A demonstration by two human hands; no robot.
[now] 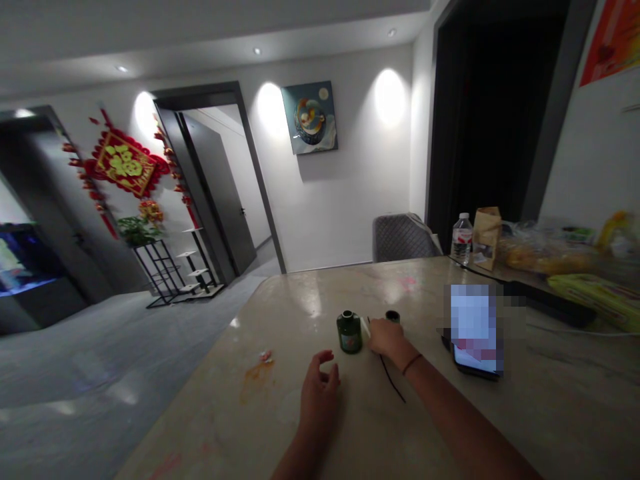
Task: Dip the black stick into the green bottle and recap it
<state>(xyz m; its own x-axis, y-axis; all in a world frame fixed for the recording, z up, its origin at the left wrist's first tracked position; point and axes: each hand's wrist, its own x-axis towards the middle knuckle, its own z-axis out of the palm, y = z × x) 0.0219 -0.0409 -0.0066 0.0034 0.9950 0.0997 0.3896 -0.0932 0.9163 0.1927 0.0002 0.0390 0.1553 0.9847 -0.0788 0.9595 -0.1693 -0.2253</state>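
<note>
A small dark green bottle with a narrow, uncapped mouth and a label stands upright on the table. My right hand is closed just right of it, fingers pinched together. A slim white piece shows between these fingers and the bottle; whether it is gripped is unclear. From beneath the same hand a thin dark cord-like strip runs toward me. Behind the hand sits a small dark round cap or cup, partly covered. My left hand hovers or rests left of the bottle, fingers curved and apart, holding nothing.
A lit phone is propped up to the right on the pale table. Farther back stand a water bottle, a paper bag and plastic-wrapped goods. A crumpled scrap lies left, beside an orange stain.
</note>
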